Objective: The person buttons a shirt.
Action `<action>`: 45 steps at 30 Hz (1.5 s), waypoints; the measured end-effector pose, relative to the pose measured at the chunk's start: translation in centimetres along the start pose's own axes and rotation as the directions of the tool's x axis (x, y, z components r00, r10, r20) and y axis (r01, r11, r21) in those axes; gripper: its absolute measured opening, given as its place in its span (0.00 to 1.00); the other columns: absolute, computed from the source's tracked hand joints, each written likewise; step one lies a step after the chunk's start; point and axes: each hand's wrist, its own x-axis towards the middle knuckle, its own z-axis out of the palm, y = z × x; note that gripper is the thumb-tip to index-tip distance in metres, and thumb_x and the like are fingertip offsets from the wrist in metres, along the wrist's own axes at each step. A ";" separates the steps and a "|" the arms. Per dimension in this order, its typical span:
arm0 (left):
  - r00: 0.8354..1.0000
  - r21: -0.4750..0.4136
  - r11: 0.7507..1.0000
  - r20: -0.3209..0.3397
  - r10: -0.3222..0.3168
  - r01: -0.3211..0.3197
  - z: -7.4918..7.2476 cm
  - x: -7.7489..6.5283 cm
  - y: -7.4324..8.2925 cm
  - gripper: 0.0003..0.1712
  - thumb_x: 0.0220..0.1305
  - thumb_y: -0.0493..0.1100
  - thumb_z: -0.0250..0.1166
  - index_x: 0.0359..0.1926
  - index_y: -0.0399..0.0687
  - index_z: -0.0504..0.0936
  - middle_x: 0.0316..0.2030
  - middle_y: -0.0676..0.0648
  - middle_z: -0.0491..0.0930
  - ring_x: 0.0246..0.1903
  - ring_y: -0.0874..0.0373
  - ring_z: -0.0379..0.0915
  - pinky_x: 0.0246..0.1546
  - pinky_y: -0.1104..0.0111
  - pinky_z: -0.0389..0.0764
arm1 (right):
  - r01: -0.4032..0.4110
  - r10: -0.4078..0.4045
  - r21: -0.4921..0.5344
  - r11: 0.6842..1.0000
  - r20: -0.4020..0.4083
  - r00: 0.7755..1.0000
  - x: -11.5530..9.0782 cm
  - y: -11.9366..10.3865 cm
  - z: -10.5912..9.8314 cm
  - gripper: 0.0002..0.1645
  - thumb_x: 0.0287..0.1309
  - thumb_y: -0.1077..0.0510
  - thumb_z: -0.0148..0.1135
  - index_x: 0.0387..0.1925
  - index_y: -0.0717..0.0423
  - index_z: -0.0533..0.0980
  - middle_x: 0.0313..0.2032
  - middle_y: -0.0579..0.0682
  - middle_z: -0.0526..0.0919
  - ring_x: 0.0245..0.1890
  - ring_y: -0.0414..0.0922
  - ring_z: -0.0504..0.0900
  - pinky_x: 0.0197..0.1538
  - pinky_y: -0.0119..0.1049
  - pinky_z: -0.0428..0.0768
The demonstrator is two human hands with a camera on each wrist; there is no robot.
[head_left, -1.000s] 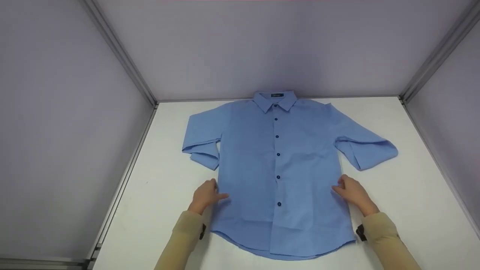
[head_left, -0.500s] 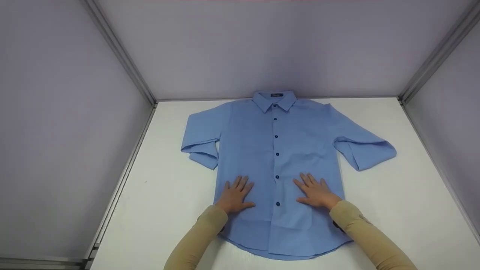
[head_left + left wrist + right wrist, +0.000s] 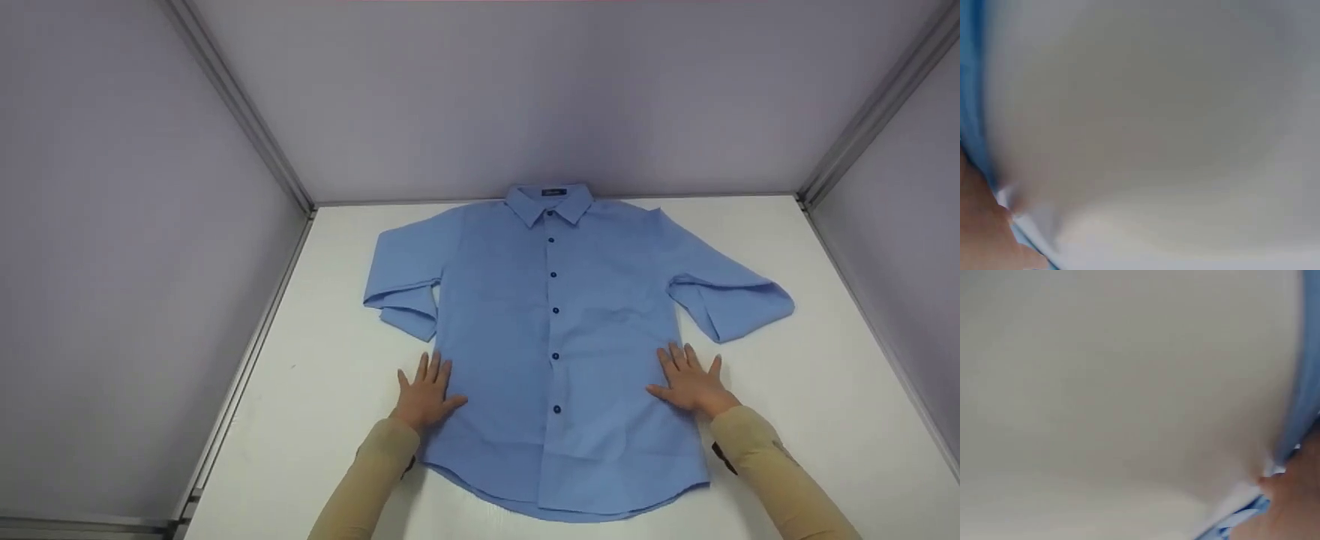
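Note:
A blue button-up shirt (image 3: 502, 322) lies front side up, its collar (image 3: 551, 202) at the far edge and its hem toward me. Both sleeves are folded back on themselves beside the body. My left hand (image 3: 427, 394) rests with spread fingers over the shirt's left side edge, below the left sleeve (image 3: 412, 262). Across the shirt, my right hand (image 3: 690, 382) lies with fingers spread over the right side edge, below the right sleeve (image 3: 731, 296). Each wrist view catches only part of a hand and a strip of blue cloth, blurred.
The shirt lies on a white table (image 3: 315, 397). A grey back wall (image 3: 555, 97) stands right behind the collar. Side panels with metal rails (image 3: 255, 360) border the table at left and right.
From pinched positions at the side edges, my hands moved inward and lay flat on the shirt front. Now they have spread outward again to the edges, fingers splayed. The shirt barely shifted.

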 end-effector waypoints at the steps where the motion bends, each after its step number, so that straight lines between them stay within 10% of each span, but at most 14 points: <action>1: 1.000 -0.025 1.000 0.018 -0.011 0.011 -0.5 0.3 0.3 0.43 0.45 0.68 0.40 0.55 0.41 0.55 0.55 0.41 0.48 0.54 0.47 0.35 0.41 0.43 0.42 | -0.009 0.009 0.005 1.000 -0.010 1.000 0.2 -0.3 -0.3 0.44 0.44 0.35 0.40 0.54 0.63 0.52 0.53 0.64 0.49 0.52 0.60 0.43 0.38 0.62 0.29; 11: 0.998 -0.102 0.993 -0.020 0.063 -0.065 -2.3 6.7 4.4 0.39 0.49 0.63 0.42 0.55 0.40 0.52 0.56 0.43 0.45 0.55 0.50 0.35 0.44 0.49 0.47 | 0.092 -0.080 0.052 0.994 -0.203 0.976 6.3 -6.9 -1.7 0.34 0.47 0.45 0.47 0.52 0.61 0.56 0.52 0.62 0.55 0.52 0.56 0.51 0.45 0.57 0.46; 20: 0.998 -0.002 0.999 0.035 0.052 -0.052 0.3 9.5 8.0 0.40 0.48 0.66 0.37 0.58 0.49 0.46 0.57 0.49 0.44 0.55 0.53 0.35 0.44 0.49 0.48 | 0.152 -0.157 -0.118 0.981 -0.034 0.987 9.3 -11.1 0.8 0.37 0.50 0.37 0.32 0.57 0.53 0.44 0.57 0.53 0.43 0.55 0.50 0.41 0.46 0.55 0.45; 26: 0.999 0.015 0.999 -0.029 -0.032 0.033 2.0 9.8 6.4 0.43 0.45 0.70 0.33 0.58 0.52 0.44 0.58 0.46 0.39 0.55 0.52 0.30 0.44 0.48 0.43 | 0.064 -0.065 -0.104 0.992 -0.009 0.998 9.2 -9.0 0.6 0.37 0.49 0.35 0.27 0.58 0.48 0.42 0.58 0.51 0.38 0.55 0.51 0.37 0.45 0.59 0.39; 45: 0.967 -0.086 0.971 -0.107 -0.232 0.223 0.0 4.9 0.4 0.43 0.46 0.67 0.41 0.56 0.43 0.51 0.56 0.40 0.45 0.55 0.50 0.37 0.44 0.47 0.44 | -0.145 0.145 0.067 0.987 0.001 0.989 4.7 1.6 -0.4 0.43 0.49 0.34 0.25 0.57 0.60 0.38 0.57 0.59 0.36 0.53 0.59 0.32 0.38 0.63 0.30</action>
